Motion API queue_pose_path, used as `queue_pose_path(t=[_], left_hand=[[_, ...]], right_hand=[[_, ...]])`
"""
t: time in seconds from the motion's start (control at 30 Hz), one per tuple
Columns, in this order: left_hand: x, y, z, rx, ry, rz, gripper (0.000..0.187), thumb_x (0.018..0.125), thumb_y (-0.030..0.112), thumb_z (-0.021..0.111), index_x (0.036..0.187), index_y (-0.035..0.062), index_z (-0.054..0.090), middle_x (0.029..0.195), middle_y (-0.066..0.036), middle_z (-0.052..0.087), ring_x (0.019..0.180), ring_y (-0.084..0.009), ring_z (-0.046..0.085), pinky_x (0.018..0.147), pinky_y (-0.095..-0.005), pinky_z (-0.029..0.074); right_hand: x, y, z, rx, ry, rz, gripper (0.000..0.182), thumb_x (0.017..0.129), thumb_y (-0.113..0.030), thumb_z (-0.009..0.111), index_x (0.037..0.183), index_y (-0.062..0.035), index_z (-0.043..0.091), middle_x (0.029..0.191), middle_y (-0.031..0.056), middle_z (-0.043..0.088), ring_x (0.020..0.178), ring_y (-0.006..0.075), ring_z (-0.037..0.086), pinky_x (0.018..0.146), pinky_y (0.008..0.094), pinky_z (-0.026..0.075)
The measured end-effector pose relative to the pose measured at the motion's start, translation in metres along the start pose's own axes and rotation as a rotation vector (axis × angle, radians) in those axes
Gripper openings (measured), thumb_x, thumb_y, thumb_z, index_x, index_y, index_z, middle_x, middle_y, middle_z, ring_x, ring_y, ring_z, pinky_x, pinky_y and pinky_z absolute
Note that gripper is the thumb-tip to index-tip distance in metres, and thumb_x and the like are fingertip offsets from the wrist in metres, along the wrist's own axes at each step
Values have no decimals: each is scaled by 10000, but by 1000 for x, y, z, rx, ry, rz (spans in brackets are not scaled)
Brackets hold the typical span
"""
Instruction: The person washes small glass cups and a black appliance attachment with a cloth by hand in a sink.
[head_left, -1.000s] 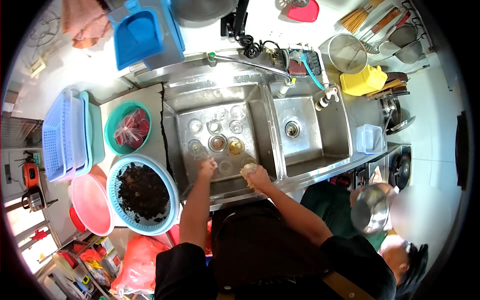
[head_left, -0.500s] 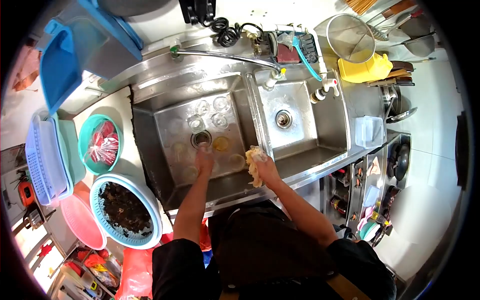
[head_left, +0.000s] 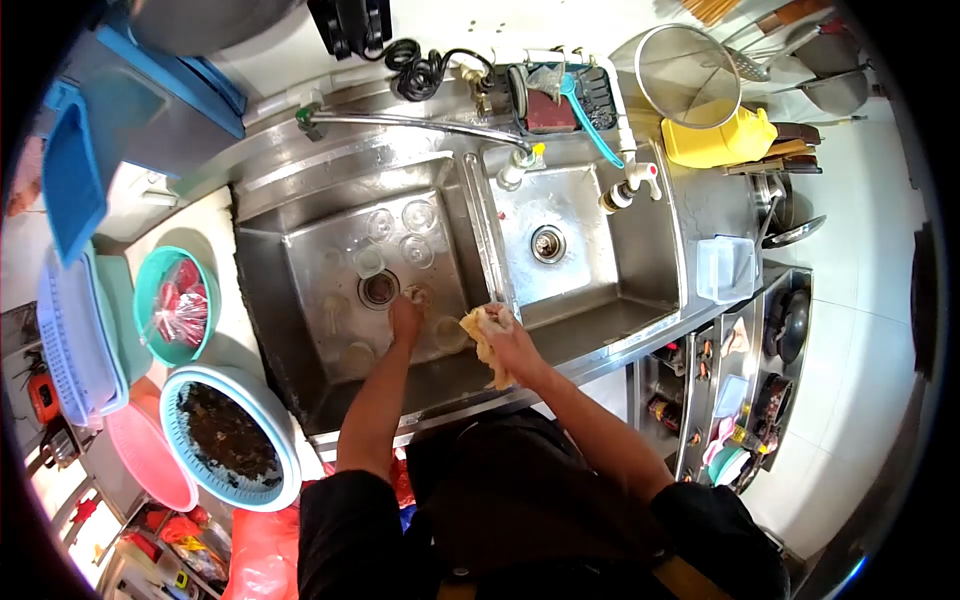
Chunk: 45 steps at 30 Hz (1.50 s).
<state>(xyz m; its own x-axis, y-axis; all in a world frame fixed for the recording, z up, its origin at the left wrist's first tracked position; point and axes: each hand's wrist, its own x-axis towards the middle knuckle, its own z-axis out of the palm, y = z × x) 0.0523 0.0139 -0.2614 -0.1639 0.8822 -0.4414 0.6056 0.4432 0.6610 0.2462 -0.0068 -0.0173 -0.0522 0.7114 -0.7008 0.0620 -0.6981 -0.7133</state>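
Washing glasses in the left basin

Centre of the frame: the left hand reaches down to a glass beside the drain, fingers curled at it, though whether they grip it I cannot tell. The right hand is closed around a yellowish cloth at the sink divider. Several more glasses stand in the basin, above and below the drain, so the washing looks, at a guess, only partly done; the right basin holds none.
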Motion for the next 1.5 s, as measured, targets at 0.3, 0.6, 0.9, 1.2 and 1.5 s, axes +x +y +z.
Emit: queue_pose_path(t=[0.3, 0.6, 0.9, 1.2, 1.5], left_hand=[[-95, 112, -162, -877, 29, -164, 351, 955, 329, 589, 870, 14, 720, 639, 14, 576, 510, -58, 472, 457, -235, 331], [-135, 137, -177, -915, 7, -33, 250, 964, 212, 572, 871, 11, 686, 638, 10, 578, 464, -52, 428, 421, -230, 304], [-160, 102, -191, -452, -199, 227, 185, 927, 162, 554, 900, 36, 687, 697, -15, 620, 584, -91, 522, 516, -273, 398], [-153, 112, -224, 58, -151, 275, 228, 826, 116, 580, 1017, 65, 693, 967, -205, 691, 945, -388, 651, 820, -449, 512], [-168, 102, -190, -522, -143, 153, 159, 918, 65, 535, 1000, 24, 665, 830, -77, 673, 745, -172, 651, 659, -317, 520]], right_hand=[[31, -15, 28, 164, -202, -198, 264, 953, -73, 530, 1205, -22, 587, 1081, 13, 620, 1012, 105, 556, 910, 247, 435], [15, -34, 57, -765, -65, -381, 291, 748, -143, 655, 998, 4, 679, 932, 232, 683, 910, 381, 665, 822, 419, 525], [15, -11, 43, -1078, 102, -896, 222, 721, -190, 656, 817, 10, 673, 802, 232, 675, 804, 418, 656, 742, 467, 517], [-16, -62, 65, -1095, -110, -774, 221, 733, -133, 656, 914, -6, 656, 830, 228, 672, 824, 418, 652, 718, 446, 529], [-29, -66, 78, -685, 70, -903, 215, 732, -140, 619, 890, 5, 631, 810, 220, 656, 770, 404, 646, 689, 458, 507]])
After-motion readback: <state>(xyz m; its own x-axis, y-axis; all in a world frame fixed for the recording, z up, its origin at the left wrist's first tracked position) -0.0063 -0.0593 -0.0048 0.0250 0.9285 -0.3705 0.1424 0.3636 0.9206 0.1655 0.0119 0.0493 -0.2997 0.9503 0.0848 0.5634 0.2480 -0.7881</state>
